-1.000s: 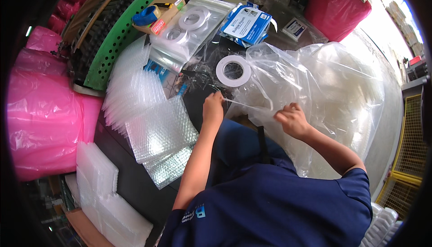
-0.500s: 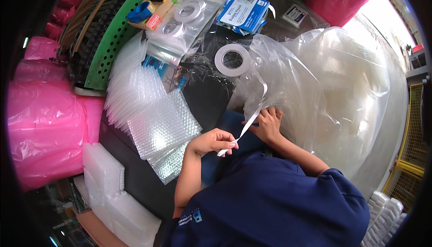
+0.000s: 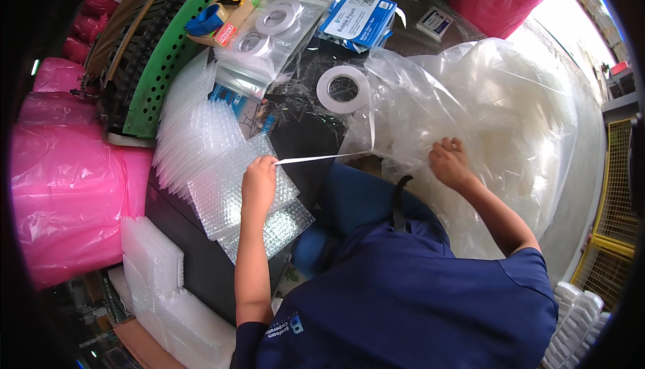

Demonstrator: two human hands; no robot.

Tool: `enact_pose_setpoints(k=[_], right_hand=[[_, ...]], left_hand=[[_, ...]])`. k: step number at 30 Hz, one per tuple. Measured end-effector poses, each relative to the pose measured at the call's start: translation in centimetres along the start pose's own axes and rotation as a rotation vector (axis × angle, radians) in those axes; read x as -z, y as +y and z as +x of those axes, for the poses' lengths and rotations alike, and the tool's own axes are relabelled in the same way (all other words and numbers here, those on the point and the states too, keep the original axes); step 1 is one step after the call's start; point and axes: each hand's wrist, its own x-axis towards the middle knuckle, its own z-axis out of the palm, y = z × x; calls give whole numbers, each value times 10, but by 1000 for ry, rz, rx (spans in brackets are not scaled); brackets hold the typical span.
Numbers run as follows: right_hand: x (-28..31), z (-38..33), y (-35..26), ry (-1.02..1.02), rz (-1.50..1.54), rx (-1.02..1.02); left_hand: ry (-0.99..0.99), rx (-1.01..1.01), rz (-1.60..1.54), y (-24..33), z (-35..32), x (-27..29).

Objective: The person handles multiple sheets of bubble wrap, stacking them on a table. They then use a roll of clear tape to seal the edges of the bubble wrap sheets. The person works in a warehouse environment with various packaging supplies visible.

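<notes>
My left hand [image 3: 259, 179] is over the fanned bubble-wrap pouches [image 3: 218, 198], pinching the end of a narrow white tape strip [image 3: 316, 159]. From my fingers the strip runs taut to the right, then bends upward toward a white tape roll [image 3: 325, 90] lying flat on the dark table. My right hand [image 3: 450, 161] is at the large clear plastic bag [image 3: 517, 127] on the right, with fingers curled against it. What those fingers hold, if anything, is hidden. Pale contents show through the bag.
Bubble-wrap stacks [image 3: 151, 268] stand at the lower left, near a pink-wrapped bundle [image 3: 67, 194]. A green perforated panel [image 3: 151, 94] borders the table. Behind lie bagged tape rolls [image 3: 275, 16], a blue-and-white pouch pack [image 3: 359, 16] and a small cardboard box [image 3: 232, 10].
My left hand has moved left and up, pulling the strip from slanting to nearly level. My right hand has moved right and slightly up, away from the strip to the clear bag.
</notes>
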Motion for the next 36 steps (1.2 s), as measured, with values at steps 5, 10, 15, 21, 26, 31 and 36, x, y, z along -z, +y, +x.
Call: enact_pose_setpoints(k=[5,10,15,21,26,31,36], right_hand=[[2,-18,39,-221,-121,-285],[-1,-18,50,-345,-42,-426],[15,1,41,-468,24,-430],[90,53,-8,-629,307,-288],[37,105,-41,236,511,-217],[-8,136,-22,-257,594,-239],[2,130,-10,-453,688,-350]], left_hand=[[-64,95,-217,-11,-3,14],[-481,239,-1030,-19,-18,19],[-622,185,-1195,-35,-38,3],[-595,182,-1289,-30,-67,-9],[-559,219,-1335,-11,-93,-18],[-400,296,-1433,4,-116,-46],[-264,165,-1113,20,-118,-54]])
